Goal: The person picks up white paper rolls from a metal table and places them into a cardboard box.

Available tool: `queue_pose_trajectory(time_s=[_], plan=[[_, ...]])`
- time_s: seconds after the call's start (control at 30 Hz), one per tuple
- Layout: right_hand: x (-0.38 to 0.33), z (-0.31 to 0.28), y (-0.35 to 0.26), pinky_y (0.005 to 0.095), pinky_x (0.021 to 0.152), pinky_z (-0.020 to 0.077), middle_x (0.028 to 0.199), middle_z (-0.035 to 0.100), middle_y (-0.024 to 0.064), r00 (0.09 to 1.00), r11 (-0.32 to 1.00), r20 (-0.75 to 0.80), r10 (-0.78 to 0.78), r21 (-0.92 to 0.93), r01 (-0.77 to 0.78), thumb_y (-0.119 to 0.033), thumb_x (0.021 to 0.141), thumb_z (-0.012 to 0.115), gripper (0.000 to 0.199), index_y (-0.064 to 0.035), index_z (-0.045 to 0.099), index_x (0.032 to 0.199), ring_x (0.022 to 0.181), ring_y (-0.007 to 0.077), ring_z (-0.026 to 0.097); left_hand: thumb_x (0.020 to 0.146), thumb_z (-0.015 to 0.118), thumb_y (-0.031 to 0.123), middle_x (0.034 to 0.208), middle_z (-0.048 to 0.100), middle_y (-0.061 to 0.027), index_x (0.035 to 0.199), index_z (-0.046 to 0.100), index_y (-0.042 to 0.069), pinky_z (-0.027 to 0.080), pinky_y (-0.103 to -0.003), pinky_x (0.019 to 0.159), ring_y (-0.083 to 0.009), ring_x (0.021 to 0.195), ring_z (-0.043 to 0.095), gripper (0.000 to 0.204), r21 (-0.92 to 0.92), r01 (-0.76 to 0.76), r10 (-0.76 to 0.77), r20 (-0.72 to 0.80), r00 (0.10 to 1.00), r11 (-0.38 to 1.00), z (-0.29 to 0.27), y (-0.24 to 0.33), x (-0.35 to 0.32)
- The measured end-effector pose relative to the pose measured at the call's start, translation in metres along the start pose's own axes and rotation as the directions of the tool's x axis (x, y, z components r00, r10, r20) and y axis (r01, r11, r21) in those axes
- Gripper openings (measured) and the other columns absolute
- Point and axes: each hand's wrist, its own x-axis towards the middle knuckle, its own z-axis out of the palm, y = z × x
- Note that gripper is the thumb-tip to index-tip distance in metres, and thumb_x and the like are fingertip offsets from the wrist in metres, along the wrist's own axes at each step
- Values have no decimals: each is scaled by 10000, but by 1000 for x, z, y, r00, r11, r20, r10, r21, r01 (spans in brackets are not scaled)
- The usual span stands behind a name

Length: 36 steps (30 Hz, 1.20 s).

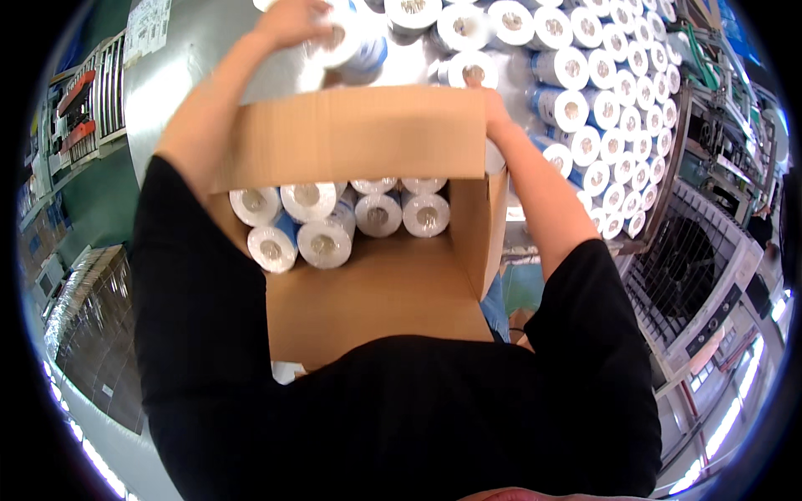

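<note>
An open cardboard box (376, 296) lies in front of my body, its mouth toward me and one flap raised across the far side. Inside it, several wrapped white paper rolls (324, 244) with blue labels are stacked in two layers, ends facing me. Beyond the flap at upper left, my left hand (292, 23) is closed on a blurred, tilted paper roll (338, 48). My right hand (493, 108) reaches past the flap's right end, its fingers on another paper roll (468, 71); part of that grip is hidden behind the cardboard.
Many more wrapped rolls (585, 144) lie in rows on the metal table (188, 63), filling its right side. A printed sheet (149, 29) is at the table's far left. A large caged fan (677, 259) stands at right, and a conveyor (104, 96) with red parts at left.
</note>
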Motion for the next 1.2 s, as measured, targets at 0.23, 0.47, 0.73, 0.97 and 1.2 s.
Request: queue_pose_trajectory(time_s=[0.23, 0.47, 0.73, 0.97, 1.2], plan=[[-46, -89, 19, 301, 695, 504, 867, 661, 149, 994, 984, -47, 99, 151, -91, -311, 624, 768, 730, 20, 500, 1217, 754, 185, 637, 703, 684, 237, 949, 573, -106, 1033, 641, 59, 430, -289, 768, -230, 896, 547, 377, -733, -208, 11, -264, 964, 647, -136, 32, -152], [-182, -238, -90, 201, 714, 486, 884, 673, 152, 789, 943, -611, 66, 297, 151, -73, 693, 742, 690, 105, 402, 1267, 756, 122, 632, 705, 645, 196, 958, 540, -117, 876, 677, 35, 416, -356, 791, -269, 946, 505, 237, -542, -194, 399, 291, 870, 818, -72, 159, -249], [-264, -131, -186, 407, 602, 485, 766, 592, 192, 795, 888, 461, -394, -30, 458, -45, 728, 605, 588, 43, 357, 1254, 704, 334, 606, 658, 649, 224, 1027, 529, -114, 826, 682, 66, 371, -366, 855, -270, 1032, 437, 232, 222, -477, 449, 165, 878, 851, 81, 130, -255], [-190, 15, -147, 338, 568, 524, 749, 636, 176, 841, 873, 509, -183, -309, 378, -43, 635, 678, 441, 144, 519, 1001, 675, 283, 647, 679, 706, 260, 1033, 529, -158, 962, 671, 99, 436, -391, 855, -313, 996, 498, 327, 51, -457, 381, 475, 793, 888, 38, 141, -241], [-273, -77, -89, 338, 605, 488, 757, 629, 96, 827, 866, -549, 124, 466, 179, -141, 767, 623, 156, -45, 599, 889, 643, 251, 604, 751, 638, 124, 866, 619, -119, 918, 632, 48, 473, -352, 746, -275, 846, 579, 183, -294, -473, 539, 210, 816, 831, -75, 299, -155]])
